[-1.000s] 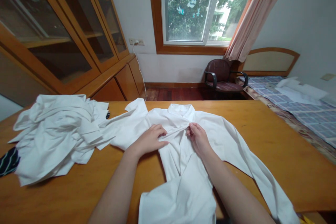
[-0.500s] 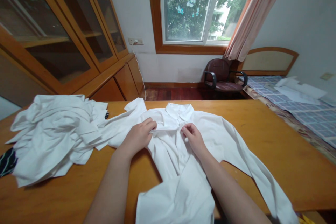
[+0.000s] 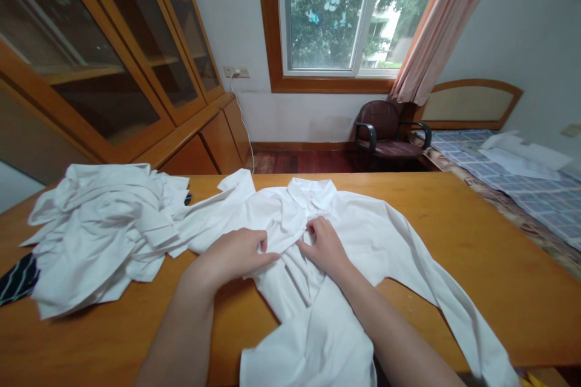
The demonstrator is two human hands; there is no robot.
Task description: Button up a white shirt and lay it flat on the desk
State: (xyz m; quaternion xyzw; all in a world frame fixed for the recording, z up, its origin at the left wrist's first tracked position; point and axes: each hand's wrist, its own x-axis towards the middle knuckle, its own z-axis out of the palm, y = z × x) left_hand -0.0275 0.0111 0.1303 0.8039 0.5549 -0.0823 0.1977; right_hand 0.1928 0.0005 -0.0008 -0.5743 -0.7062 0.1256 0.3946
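A white long-sleeved shirt (image 3: 358,224) lies front up on the wooden table, collar at the far side and one sleeve stretched to the right. Its lower part is bunched towards me. My left hand (image 3: 240,251) rests over the left chest of the shirt, thumb stretched out apart from the curled fingers, and no cloth shows between them. At the front placket below the collar, my right hand (image 3: 325,248) pinches the shirt's cloth between thumb and fingers. Whether a button is in that pinch is hidden.
A pile of white garments (image 3: 104,230) sits on the table (image 3: 454,224) at the left, touching the shirt's left sleeve. A dark striped cloth (image 3: 20,278) pokes out beneath it. Beyond the table are a glass-door cabinet (image 3: 181,124), a chair (image 3: 385,127) and a bed (image 3: 512,169).
My left hand has let go of the raised cloth and moved slightly nearer, its thumb now spread. The lifted fold of the shirt has dropped. My right hand stays at the placket, shifted slightly.
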